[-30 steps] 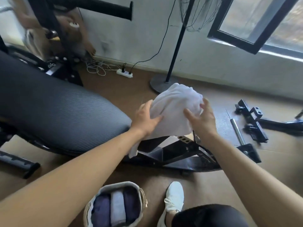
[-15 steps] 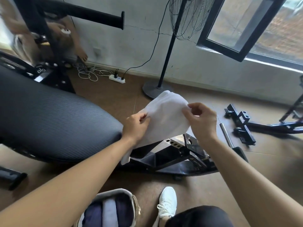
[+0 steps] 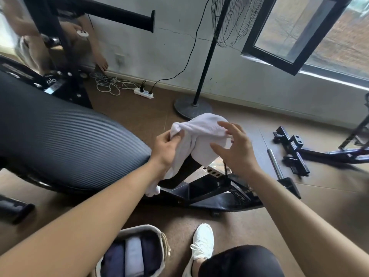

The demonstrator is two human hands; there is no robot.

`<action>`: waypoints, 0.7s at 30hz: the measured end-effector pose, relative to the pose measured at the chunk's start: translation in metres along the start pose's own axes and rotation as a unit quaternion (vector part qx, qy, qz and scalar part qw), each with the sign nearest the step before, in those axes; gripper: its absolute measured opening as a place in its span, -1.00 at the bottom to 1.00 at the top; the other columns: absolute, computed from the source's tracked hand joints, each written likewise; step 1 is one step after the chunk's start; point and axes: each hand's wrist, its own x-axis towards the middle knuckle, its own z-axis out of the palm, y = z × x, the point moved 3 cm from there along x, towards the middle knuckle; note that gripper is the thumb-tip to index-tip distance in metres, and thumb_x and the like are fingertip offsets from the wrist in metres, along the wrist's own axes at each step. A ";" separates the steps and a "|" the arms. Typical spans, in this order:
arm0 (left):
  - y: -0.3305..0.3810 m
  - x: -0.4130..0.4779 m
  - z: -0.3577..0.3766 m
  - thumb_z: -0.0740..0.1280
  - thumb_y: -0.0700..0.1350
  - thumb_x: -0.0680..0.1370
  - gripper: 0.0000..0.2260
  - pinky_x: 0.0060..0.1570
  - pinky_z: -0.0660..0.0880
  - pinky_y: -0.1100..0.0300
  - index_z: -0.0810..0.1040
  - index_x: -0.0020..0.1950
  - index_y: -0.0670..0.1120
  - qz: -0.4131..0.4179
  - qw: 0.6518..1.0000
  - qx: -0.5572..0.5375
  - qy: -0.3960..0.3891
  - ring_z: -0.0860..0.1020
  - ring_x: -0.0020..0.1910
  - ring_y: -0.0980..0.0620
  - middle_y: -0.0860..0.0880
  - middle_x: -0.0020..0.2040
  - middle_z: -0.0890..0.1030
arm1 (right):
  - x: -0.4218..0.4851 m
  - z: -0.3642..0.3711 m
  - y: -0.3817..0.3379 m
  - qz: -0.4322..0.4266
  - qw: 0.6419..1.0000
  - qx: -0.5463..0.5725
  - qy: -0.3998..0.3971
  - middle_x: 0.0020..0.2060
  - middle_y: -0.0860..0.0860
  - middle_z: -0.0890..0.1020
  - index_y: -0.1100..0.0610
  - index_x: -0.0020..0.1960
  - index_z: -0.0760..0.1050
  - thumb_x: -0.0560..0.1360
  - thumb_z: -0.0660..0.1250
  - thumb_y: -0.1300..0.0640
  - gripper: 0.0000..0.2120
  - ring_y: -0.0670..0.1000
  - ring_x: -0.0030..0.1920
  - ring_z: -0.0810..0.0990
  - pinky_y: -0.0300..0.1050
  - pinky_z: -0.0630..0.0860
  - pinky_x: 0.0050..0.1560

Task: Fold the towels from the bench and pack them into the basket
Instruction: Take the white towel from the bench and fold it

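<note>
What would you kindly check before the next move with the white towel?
1. Left hand has a grip on the white towel: ok.
2. Right hand has a grip too: not ok, its fingers are spread open.
3. Towel folded flat: not ok, it is bunched and a tail hangs down.
4. Basket close by, on the floor near the shoe: ok.
5. Room left in the basket: cannot tell, the left arm and the frame edge hide part of it.

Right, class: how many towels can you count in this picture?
4. One white towel in the left hand; three in the basket: dark towel, pale towel, second dark towel. Others may hide beneath.
</note>
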 end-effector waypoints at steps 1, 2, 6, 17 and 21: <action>0.000 0.003 -0.003 0.33 -0.02 0.66 -0.78 0.02 0.56 0.07 0.67 -0.11 -0.05 -0.027 0.999 -0.028 0.005 0.64 -0.03 0.02 -0.03 -0.12 0.70 | 0.001 0.003 0.004 -0.001 1.000 -0.013 -0.022 0.35 0.01 0.50 0.05 0.44 0.46 0.40 0.59 0.19 -0.35 0.01 0.32 0.47 -0.12 0.41 0.34; 0.000 0.006 -0.007 0.32 0.02 0.67 -0.76 0.11 0.58 0.02 0.69 -0.10 -0.02 -0.046 0.998 -0.052 0.012 0.67 0.05 -0.05 -0.07 -0.05 0.72 | 0.002 0.007 0.008 -0.005 0.999 -0.031 -0.039 0.41 0.03 0.44 0.04 0.50 0.40 0.40 0.60 0.16 -0.27 0.03 0.39 0.41 -0.10 0.37 0.38; 0.001 0.015 -0.018 0.27 0.04 0.69 -0.73 0.21 0.60 -0.06 0.66 -0.07 -0.05 -0.084 0.989 -0.098 0.072 0.68 0.11 -0.14 -0.10 -0.04 0.73 | 0.007 0.022 0.010 -0.012 0.997 -0.080 0.011 0.51 0.05 0.29 0.00 0.59 0.25 0.42 0.59 0.13 -0.15 0.08 0.48 0.31 -0.16 0.34 0.30; 0.006 0.012 -0.117 0.24 0.02 0.64 -0.80 0.04 0.62 0.03 0.58 -0.01 -0.06 -0.107 0.951 -0.087 0.277 0.65 0.06 -0.11 -0.03 -0.06 0.64 | 0.031 0.035 0.008 -0.032 0.990 -0.136 0.012 0.40 -0.05 0.42 -0.03 0.42 0.46 0.46 0.50 0.06 -0.44 0.08 0.45 0.34 0.01 0.51 0.15; 0.014 -0.004 -0.142 0.22 0.03 0.63 -0.72 0.03 0.58 0.14 0.59 0.22 -0.06 -0.062 0.966 -0.017 0.249 0.64 0.07 0.02 0.03 0.02 0.65 | 0.026 0.029 0.014 -0.020 0.994 -0.110 0.021 0.30 0.00 0.48 0.02 0.35 0.50 0.48 0.50 0.05 -0.54 0.06 0.26 0.48 -0.08 0.45 0.08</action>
